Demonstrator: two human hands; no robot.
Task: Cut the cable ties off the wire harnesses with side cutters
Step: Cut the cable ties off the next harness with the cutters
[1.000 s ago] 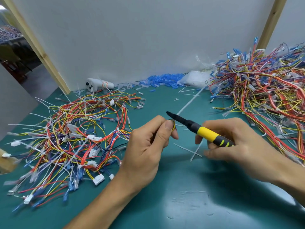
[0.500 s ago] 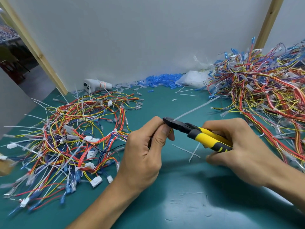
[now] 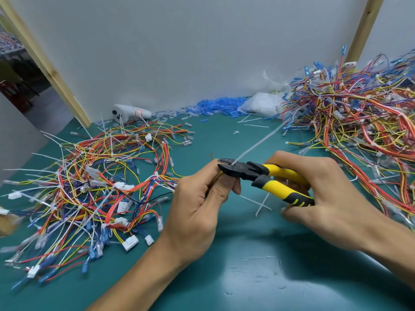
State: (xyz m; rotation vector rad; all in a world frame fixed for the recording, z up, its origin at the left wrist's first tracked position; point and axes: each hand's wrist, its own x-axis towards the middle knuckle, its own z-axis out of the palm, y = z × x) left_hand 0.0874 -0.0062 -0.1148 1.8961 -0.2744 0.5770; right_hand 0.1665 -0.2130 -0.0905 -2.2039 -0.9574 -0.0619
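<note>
My left hand [image 3: 199,205] pinches a thin yellow wire of a harness just below the jaws of the side cutters [image 3: 258,176]. My right hand [image 3: 325,198] grips the cutters by their yellow and black handles, which are spread apart. The black jaws sit at a white cable tie [image 3: 260,144] whose long tail runs up and to the right. A spread-out heap of harnesses [image 3: 94,182] lies at the left. A taller tangled pile of harnesses [image 3: 363,131] fills the right side.
The green mat [image 3: 247,277] covers the table. Loose cut ties [image 3: 260,204] lie under the cutters. Blue plastic sleeves [image 3: 220,105], a clear plastic bag [image 3: 262,105] and a white device [image 3: 128,113] lie along the white back wall.
The cutters have turned from edge-on to showing both handles spread, and their jaws have come onto the cable tie at my left fingertips. My left hand has barely moved.
</note>
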